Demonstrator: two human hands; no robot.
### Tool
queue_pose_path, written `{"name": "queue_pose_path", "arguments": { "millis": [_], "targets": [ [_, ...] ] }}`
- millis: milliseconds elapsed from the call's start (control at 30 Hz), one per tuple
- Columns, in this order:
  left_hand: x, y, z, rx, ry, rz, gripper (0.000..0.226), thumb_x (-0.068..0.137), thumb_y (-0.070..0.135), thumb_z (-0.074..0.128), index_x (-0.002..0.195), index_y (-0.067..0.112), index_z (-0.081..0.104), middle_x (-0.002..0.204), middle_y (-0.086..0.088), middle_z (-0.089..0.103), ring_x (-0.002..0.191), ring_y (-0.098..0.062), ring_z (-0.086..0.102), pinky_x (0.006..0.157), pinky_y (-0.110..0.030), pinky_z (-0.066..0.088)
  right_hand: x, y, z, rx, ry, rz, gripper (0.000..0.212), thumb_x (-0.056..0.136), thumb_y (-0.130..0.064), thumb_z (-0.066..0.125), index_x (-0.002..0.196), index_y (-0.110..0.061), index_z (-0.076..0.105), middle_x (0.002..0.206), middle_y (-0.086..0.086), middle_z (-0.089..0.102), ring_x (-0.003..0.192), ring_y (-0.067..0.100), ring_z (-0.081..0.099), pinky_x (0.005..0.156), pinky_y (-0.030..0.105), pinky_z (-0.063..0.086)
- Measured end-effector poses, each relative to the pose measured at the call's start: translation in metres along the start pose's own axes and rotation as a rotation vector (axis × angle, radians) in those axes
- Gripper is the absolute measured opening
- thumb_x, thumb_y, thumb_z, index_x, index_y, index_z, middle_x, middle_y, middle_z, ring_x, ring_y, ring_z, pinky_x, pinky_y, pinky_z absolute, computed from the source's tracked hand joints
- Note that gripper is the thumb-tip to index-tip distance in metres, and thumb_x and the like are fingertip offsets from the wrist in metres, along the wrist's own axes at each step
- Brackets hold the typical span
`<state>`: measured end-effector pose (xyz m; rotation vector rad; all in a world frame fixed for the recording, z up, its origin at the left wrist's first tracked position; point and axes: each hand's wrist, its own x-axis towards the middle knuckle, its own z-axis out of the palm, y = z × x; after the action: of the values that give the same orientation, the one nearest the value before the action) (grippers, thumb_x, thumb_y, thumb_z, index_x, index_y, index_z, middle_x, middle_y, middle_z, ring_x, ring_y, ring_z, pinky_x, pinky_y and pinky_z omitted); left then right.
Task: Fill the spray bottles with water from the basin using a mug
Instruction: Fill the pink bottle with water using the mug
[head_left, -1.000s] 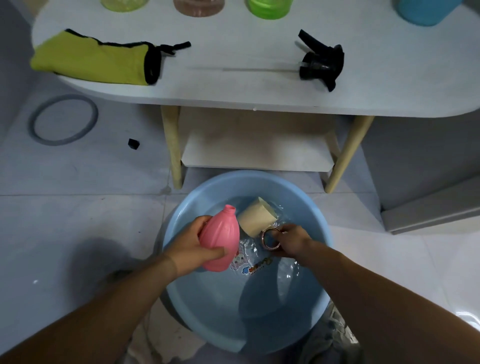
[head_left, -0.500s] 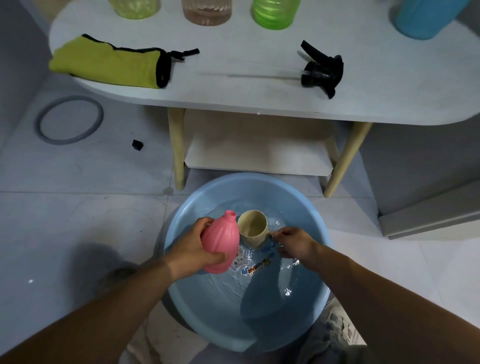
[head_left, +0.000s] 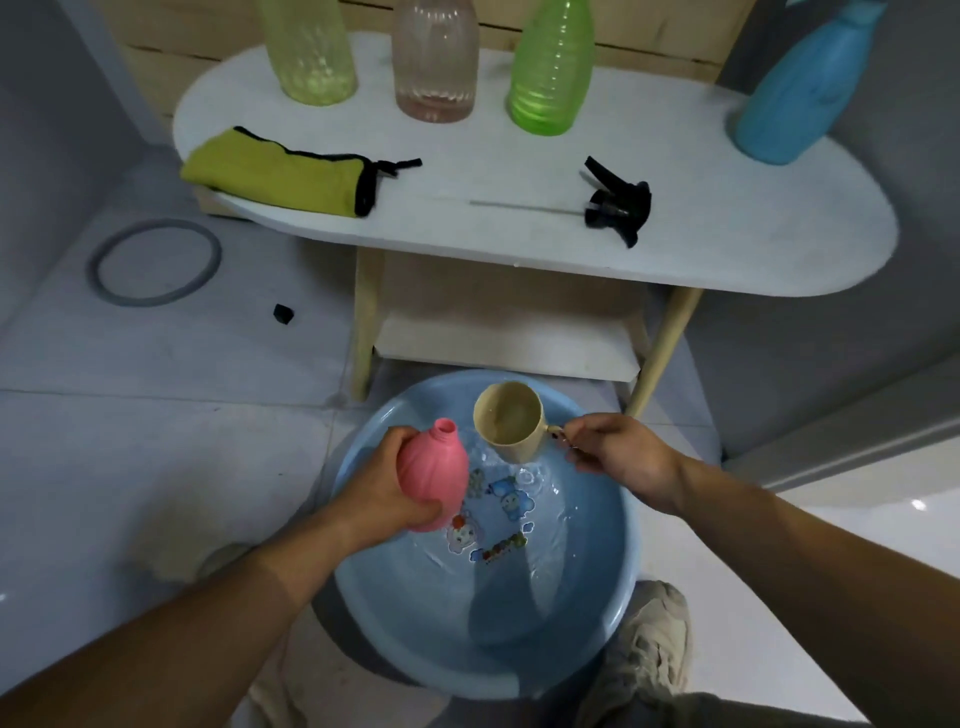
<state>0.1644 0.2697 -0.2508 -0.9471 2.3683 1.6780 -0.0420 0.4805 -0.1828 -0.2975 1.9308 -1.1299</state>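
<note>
L hand: fingers wrapped round pink plastic spray bottle, neck open, tilted, over left side of round blue plastic basin w/ water.
Beige plastic mug: mouth up, above basin's far rim, just beside bottle neck.
R hand: pinches mug handle.
Black spray head: lying on white table, nr front edge, right of centre.

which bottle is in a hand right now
The pink bottle, gripped by the left hand over the basin; the other four stand on the white table.
</note>
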Motion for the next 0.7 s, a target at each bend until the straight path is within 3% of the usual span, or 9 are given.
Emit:
{"name": "queue_pose_path", "arguments": {
  "millis": [67,133,233,333,467,567,700],
  "targets": [
    [-0.004,0.009,-0.001,-0.011,-0.01,0.038,0.087,0.059,0.02,0.094,0.126,0.042,0.043,0.124,0.013,0.052,0.101,-0.01,0.059,0.057,-0.017,0.053,-0.014,-0.015,-0.008,-0.047,0.027,-0.07,0.021,0.099,-0.008,0.055,0.083,-0.006,0.069,0.079,0.007,0.063,0.082,0.021,0.054,0.079,0.029,0.05],
    [-0.01,0.019,-0.002,-0.015,-0.008,0.086,0.087,0.058,0.023,0.095,0.126,0.041,0.045,0.124,0.014,0.052,0.105,-0.008,0.059,0.066,-0.021,0.053,-0.031,-0.032,-0.014,-0.11,0.041,-0.144,0.023,0.099,-0.01,0.057,0.084,0.004,0.067,0.082,0.015,0.058,0.084,0.026,0.051,0.087,0.044,0.049],
    [-0.017,0.036,-0.002,-0.034,0.003,0.16,0.087,0.054,0.028,0.094,0.127,0.037,0.047,0.125,0.01,0.055,0.109,-0.012,0.06,0.072,-0.021,0.052,-0.061,-0.053,-0.02,-0.188,0.058,-0.216,0.032,0.098,-0.02,0.06,0.091,0.011,0.065,0.084,0.012,0.057,0.085,0.021,0.052,0.103,0.054,0.044],
    [-0.022,0.049,-0.001,-0.061,-0.011,0.205,0.085,0.06,0.02,0.095,0.129,0.035,0.048,0.125,0.011,0.055,0.108,-0.008,0.06,0.07,-0.016,0.053,-0.085,-0.07,-0.023,-0.251,0.115,-0.271,0.026,0.097,-0.027,0.062,0.085,-0.007,0.072,0.081,0.007,0.061,0.082,0.018,0.053,0.087,0.046,0.05],
    [-0.031,0.06,-0.002,-0.058,-0.016,0.238,0.083,0.062,0.016,0.095,0.128,0.036,0.047,0.121,0.018,0.055,0.104,-0.001,0.059,0.065,-0.014,0.055,-0.105,-0.084,-0.022,-0.345,0.176,-0.328,0.028,0.097,-0.035,0.06,0.076,-0.02,0.07,0.075,0.004,0.057,0.068,0.014,0.046,0.063,0.026,0.039],
    [-0.034,0.063,-0.003,-0.062,-0.008,0.249,0.084,0.062,0.014,0.095,0.127,0.035,0.048,0.122,0.019,0.054,0.105,-0.002,0.059,0.063,-0.01,0.053,-0.11,-0.085,-0.02,-0.37,0.234,-0.359,0.026,0.097,-0.036,0.06,0.078,-0.022,0.071,0.07,0.0,0.057,0.055,0.009,0.041,0.048,0.016,0.035],
    [-0.034,0.061,-0.004,-0.072,-0.008,0.251,0.085,0.061,0.016,0.097,0.128,0.035,0.048,0.125,0.018,0.053,0.111,-0.004,0.057,0.066,-0.012,0.053,-0.11,-0.083,-0.016,-0.37,0.25,-0.425,0.024,0.097,-0.031,0.061,0.079,-0.017,0.071,0.064,-0.001,0.053,0.05,0.007,0.037,0.046,0.014,0.033]
  ]
}}
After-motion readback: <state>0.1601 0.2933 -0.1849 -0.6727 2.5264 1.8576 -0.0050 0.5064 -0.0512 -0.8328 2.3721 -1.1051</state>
